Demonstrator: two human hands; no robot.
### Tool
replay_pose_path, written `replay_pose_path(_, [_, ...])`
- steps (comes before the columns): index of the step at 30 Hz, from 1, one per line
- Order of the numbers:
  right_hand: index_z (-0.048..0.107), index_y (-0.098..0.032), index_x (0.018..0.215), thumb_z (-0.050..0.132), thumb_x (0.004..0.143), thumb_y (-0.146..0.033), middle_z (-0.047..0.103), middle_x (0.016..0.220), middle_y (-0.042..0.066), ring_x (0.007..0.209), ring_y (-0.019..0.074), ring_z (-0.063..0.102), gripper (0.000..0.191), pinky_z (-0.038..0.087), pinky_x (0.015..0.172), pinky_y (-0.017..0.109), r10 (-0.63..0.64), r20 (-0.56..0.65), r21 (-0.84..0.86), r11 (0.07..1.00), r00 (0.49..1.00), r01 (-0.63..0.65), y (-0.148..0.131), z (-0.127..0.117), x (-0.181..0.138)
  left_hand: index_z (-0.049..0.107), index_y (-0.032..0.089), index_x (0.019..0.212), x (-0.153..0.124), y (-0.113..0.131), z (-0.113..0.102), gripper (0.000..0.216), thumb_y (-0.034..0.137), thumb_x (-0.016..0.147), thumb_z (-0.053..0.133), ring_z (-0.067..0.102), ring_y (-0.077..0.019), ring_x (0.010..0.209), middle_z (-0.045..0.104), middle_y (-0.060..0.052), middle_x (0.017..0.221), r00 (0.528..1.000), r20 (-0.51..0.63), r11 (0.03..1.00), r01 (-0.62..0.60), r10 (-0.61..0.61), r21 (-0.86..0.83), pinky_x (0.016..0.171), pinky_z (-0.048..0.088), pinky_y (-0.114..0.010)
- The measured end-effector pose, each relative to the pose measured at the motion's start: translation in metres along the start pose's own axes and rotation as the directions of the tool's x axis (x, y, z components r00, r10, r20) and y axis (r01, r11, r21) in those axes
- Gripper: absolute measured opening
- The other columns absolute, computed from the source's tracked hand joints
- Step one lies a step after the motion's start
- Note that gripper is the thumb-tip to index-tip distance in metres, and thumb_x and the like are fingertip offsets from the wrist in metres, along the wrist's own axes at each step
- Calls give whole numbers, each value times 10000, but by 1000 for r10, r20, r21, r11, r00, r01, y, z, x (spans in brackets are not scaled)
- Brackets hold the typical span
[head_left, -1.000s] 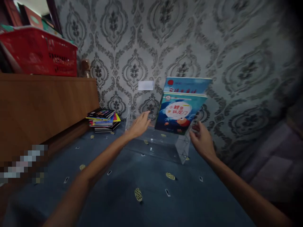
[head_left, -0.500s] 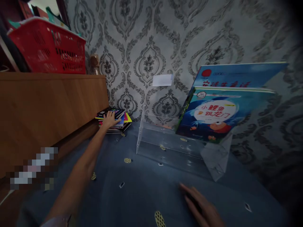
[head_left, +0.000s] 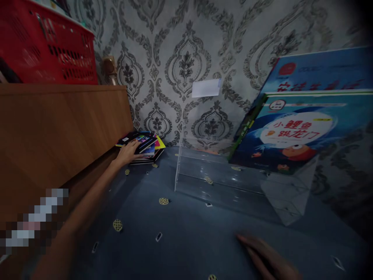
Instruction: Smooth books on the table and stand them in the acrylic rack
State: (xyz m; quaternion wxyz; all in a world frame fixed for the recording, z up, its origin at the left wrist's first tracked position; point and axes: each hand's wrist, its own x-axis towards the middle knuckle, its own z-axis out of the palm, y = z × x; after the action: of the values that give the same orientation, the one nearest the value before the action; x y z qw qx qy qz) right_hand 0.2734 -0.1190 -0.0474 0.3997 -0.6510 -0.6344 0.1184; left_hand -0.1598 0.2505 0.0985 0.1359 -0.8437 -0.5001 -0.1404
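Observation:
My left hand (head_left: 127,152) reaches to the far left and grips the top book (head_left: 142,140) of a small stack of colourful books (head_left: 146,149) lying by the wall. The book's near edge is tilted up off the stack. My right hand (head_left: 268,258) lies flat on the blue patterned cloth (head_left: 180,233) at the bottom right, fingers stretched out, holding nothing. A clear acrylic display stand (head_left: 233,182) sits by the wall with two blue picture books (head_left: 303,132) leaning in its right side.
A wooden board (head_left: 58,128) runs along the left, with a red plastic basket (head_left: 43,46) on top. Patterned grey wallpaper (head_left: 186,58) backs the scene, with a small white label (head_left: 205,88) on the stand's back panel.
My left hand left the stand, reached the book stack and now lifts the top book's edge. My right hand dropped from the stand to the cloth. The view moved closer.

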Motion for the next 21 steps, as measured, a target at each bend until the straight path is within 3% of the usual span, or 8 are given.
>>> replay_pose_path(4, [781,-343,1090,495,929,-613,778,1114,86,1021,314,746,425,620,933,495,-53,36,-20,998,998,53,-24,-9,4,518,180,1424,-1,7,0,475,325,972,527,493,-287,1364,556,-141,1453,998,-67,1000,6,-5,3,1130,405,-418])
replay_pose_path(10, [774,-262,1089,441,978,-572,778,1106,105,1033,293,742,469,611,932,481,-92,36,-64,994,995,94,-40,-12,5,465,192,1460,-37,24,-4,468,310,1007,459,482,-311,1378,522,-141,1501,994,-109,1000,1,-4,-22,1143,387,-508])
replay_pose_path(13, [769,-268,1083,444,978,-537,776,1108,103,1035,288,739,435,614,916,465,-102,39,-57,993,994,104,-40,-11,5,425,198,1492,-70,27,-7,477,299,1026,413,445,-317,1420,467,-140,1556,996,-94,999,-8,5,-38,1170,326,-589])
replay_pose_path(17, [768,-259,1042,465,958,-520,777,1080,104,1033,303,734,408,609,908,486,-108,42,-48,993,993,110,-40,-11,5,427,212,1508,-129,36,-7,496,334,1027,414,429,-294,1452,441,-122,1580,998,-39,996,-48,45,-72,1197,302,-578])
replay_pose_path(21, [762,-247,1029,469,955,-475,772,1068,110,1001,292,733,378,601,906,470,-115,59,-11,993,992,116,-42,-10,5,444,267,1513,-204,50,-2,521,408,1012,454,436,-273,1454,444,-95,1577,982,107,977,-137,156,-162,1216,268,-573])
